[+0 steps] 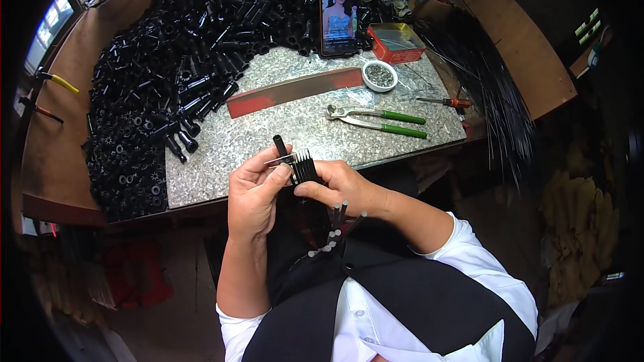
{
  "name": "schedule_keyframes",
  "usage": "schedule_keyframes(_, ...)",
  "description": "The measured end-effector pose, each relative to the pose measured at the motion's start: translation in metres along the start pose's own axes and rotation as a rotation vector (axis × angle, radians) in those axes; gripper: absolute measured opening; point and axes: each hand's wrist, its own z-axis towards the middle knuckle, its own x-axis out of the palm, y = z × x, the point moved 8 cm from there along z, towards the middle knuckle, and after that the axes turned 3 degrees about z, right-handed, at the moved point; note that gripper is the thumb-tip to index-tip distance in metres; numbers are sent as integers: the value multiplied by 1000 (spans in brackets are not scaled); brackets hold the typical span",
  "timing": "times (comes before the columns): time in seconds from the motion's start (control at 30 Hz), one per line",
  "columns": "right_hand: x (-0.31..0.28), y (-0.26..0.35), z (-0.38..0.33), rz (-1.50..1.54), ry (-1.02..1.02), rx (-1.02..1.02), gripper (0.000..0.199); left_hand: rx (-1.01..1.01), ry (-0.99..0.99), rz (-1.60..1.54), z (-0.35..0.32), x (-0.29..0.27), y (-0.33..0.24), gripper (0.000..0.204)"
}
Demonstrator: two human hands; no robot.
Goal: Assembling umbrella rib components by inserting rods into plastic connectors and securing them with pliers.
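Observation:
Just off the table's near edge, both my hands hold what looks like an umbrella frame (pixel 304 165): a black tube (pixel 280 143) sticks up with a row of thin black ribs beside it. My left hand (pixel 250 194) pinches the tube side between thumb and fingers. On the other side, my right hand (pixel 345 189) is closed round the ribs, thumb below and fingers behind. A thin, pale, needle-like piece crosses by the left fingertips; its kind is unclear. Several black rods with grey ends (pixel 331 241) point up from my lap below the hands.
A large heap of black plastic tube parts (pixel 188 47) covers the table's left and back. On the speckled tabletop (pixel 215 174) lie green-handled pincers (pixel 382 121), a red-grey bar (pixel 295 90), a screwdriver (pixel 446 102), a white bowl of small metal bits (pixel 380 76), a phone (pixel 339 19) and a red tin (pixel 397 43).

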Motion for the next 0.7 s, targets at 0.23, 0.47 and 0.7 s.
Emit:
schedule_keyframes(0.23, 7, -11, -2, 278, 123, 130, 18, -55, 79, -93, -4, -1, 9, 33)
schedule_keyframes(0.47, -1, -17, -1, 149, 61, 99, 24, 32, -91, -125, -5, -1, 13, 23)
schedule_keyframes(0.7, 0, -29, -2, 222, 80, 191, 29, 92, -160, -69, -11, 1, 21, 26)
